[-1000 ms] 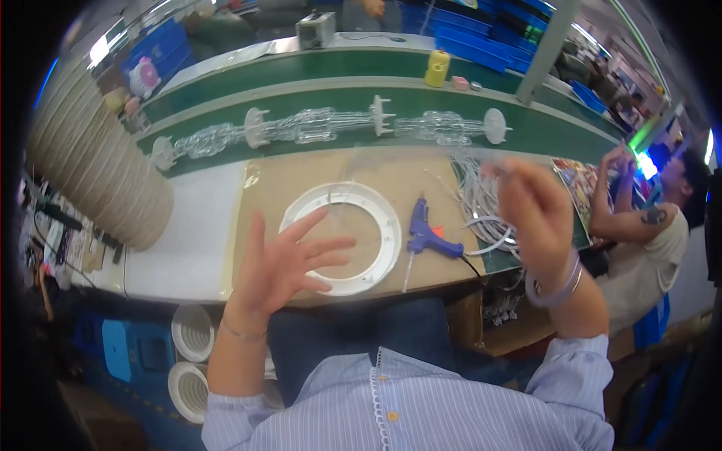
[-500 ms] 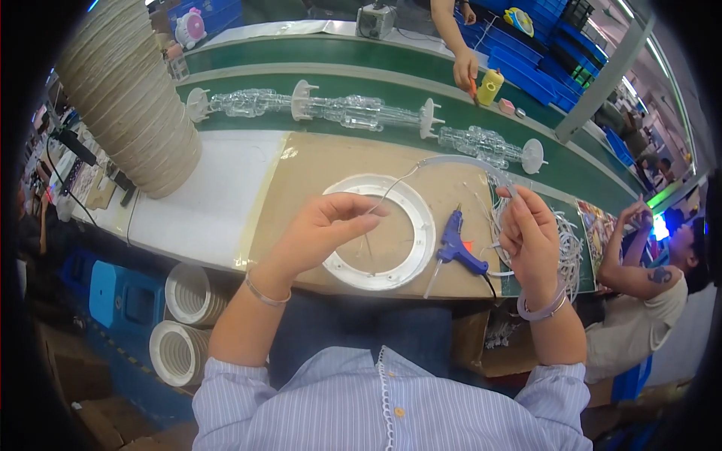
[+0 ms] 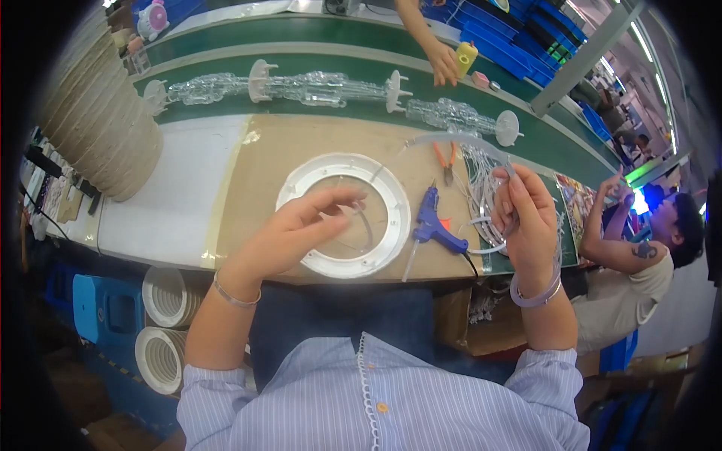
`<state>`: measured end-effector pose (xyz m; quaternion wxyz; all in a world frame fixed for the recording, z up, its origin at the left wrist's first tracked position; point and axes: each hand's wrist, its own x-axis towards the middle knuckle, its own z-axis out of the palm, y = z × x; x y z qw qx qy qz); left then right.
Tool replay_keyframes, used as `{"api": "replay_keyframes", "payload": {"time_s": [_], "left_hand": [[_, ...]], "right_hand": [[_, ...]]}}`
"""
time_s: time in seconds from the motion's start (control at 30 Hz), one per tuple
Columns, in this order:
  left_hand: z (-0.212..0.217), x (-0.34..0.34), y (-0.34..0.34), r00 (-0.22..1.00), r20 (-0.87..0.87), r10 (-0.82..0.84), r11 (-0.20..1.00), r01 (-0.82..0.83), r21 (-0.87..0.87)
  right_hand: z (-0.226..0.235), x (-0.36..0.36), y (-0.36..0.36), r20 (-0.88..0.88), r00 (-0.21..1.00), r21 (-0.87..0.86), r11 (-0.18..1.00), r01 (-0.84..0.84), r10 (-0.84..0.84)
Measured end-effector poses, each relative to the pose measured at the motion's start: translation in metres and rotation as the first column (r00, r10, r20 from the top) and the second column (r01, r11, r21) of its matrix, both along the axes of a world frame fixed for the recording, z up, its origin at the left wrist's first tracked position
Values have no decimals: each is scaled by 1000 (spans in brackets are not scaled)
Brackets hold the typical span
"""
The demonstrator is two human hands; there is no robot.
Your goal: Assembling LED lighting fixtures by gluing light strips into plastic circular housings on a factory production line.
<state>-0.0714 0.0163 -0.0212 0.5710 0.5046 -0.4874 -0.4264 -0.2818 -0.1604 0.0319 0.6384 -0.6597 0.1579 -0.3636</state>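
Two hands work over the white ring [image 3: 342, 214] lying flat on the bench [image 3: 248, 173]: the left hand [image 3: 301, 229] pinches a thin clear strip [image 3: 451, 139] at the ring, the right hand [image 3: 526, 218] grips its far end. The strip arches free, not yet seated; the blue glue gun [image 3: 435, 224] lies unused beside the ring.

open counter [image 3: 248, 161] left of the white ring [image 3: 301, 184], bare over the white sheet [image 3: 177, 188] to the stacked ribbed rings [image 3: 98, 113] at far left. left hand [image 3: 301, 229] covers the ring's near left side. between the hands a blue glue gun [image 3: 436, 225] lies just right of the ring; orange pliers [image 3: 445, 161] farther back. right hand [image 3: 523, 214] sits over a tangle of white wire [image 3: 481, 188]. far side blocked by clear lamp parts [image 3: 316, 86] on the green belt [image 3: 226, 105]; another person's hand [image 3: 442, 64] reaches there.
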Motion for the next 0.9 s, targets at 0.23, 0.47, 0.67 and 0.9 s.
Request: {"api": "replay_keyframes", "payload": {"time_s": [0.23, 0.47, 0.67, 0.9], "left_hand": [[3, -7, -15, 972, -227, -62, 997, 50, -60], [-5, 0, -11, 984, -177, -14, 995, 31, 96], [20, 26, -1, 744, 367, 558, 801, -367, -473], [17, 50, 43, 60, 881, 469, 765, -527, -371]], "right_hand": [[3, 24, -5, -223, 964, -123, 977, -173, 142], [29, 29, -26, 94, 992, 50, 995, -88, 83], [17, 34, -41, -108, 974, -398, 906, 140, -198], [-5, 31, -47, -334, 928, -371, 928, 32, -166]]}}
